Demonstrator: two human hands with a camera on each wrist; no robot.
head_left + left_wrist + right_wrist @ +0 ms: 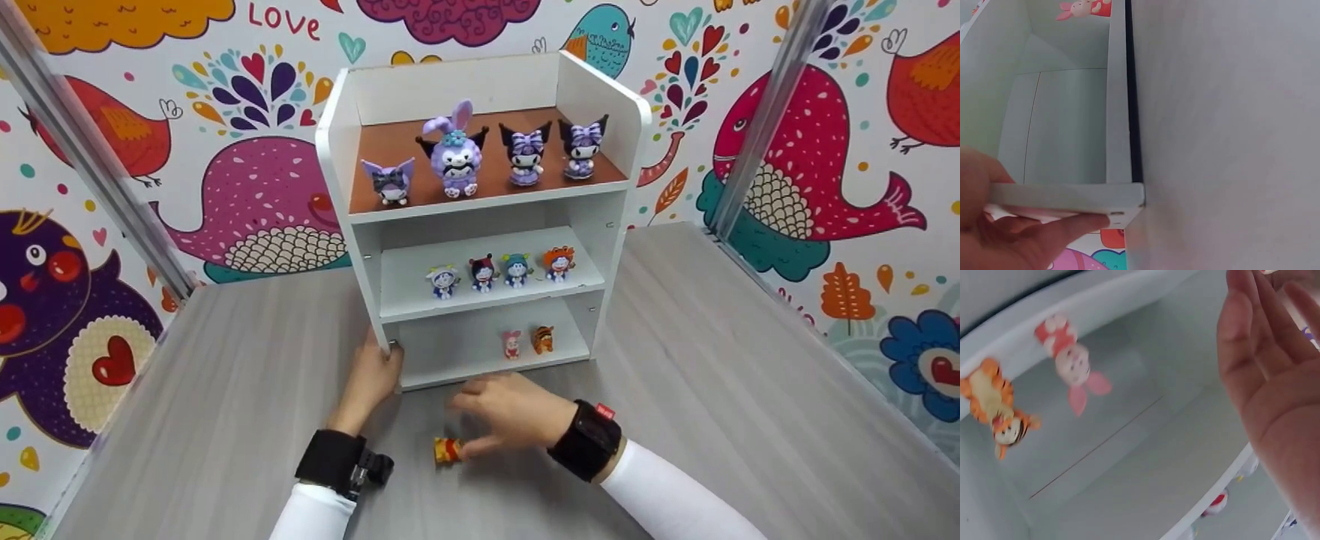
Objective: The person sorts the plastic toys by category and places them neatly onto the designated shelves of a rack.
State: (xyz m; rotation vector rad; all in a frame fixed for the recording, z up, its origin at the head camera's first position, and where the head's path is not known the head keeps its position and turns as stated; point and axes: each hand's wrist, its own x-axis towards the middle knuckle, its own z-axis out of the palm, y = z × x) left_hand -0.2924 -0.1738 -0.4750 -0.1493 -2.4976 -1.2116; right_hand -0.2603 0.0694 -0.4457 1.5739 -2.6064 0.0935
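My left hand [369, 382] grips the lower left side panel of a white three-tier shelf [450, 352]. The left wrist view has the thumb on one face of the panel [1067, 194] and the fingers [1072, 228] behind it. A small yellow and red figurine [448, 450] lies on the table before the shelf. Just right of it, my right hand [517, 409] hovers palm down, thumb tip beside the figurine and fingers loosely extended, holding nothing. On the bottom tier stand a pink piglet figurine [511, 344] and an orange striped tiger figurine [543, 340], both near the right hand.
Several blue and white figurines with coloured hoods [483, 273] line the middle tier. Several purple figurines [457, 161] stand on the brown top tier. The grey wood-look table [712, 360] extends around the shelf, and a cartoon-printed wall [277, 202] rises behind.
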